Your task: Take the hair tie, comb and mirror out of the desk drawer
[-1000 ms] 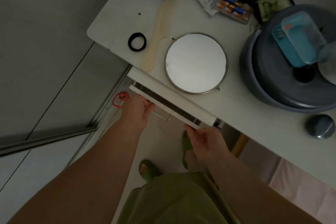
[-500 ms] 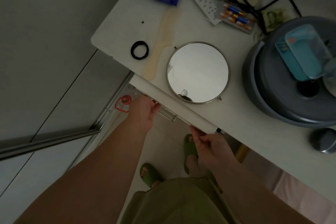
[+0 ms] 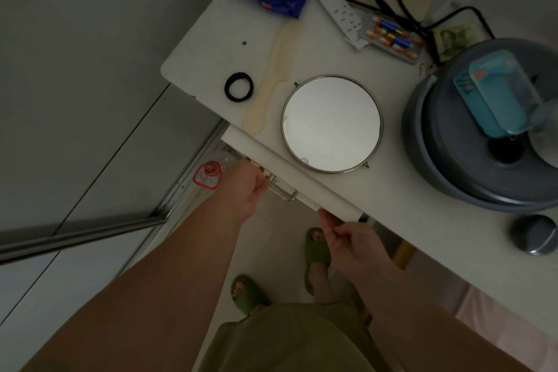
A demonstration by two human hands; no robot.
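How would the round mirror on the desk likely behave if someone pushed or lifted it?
The mirror lies flat, so it would probably slide rather than roll or tip. Its glass face looks fragile, and it sits near the desk edge, so a push toward the person risks a fall. The thin metal rim may be awkward to pinch.

One camera only, worn on the person's head. It looks steeply down and forward over the near edge of the worktop [image 3: 302,48], close above it, taking in the left corner, both forearms and the floor [image 3: 265,238].
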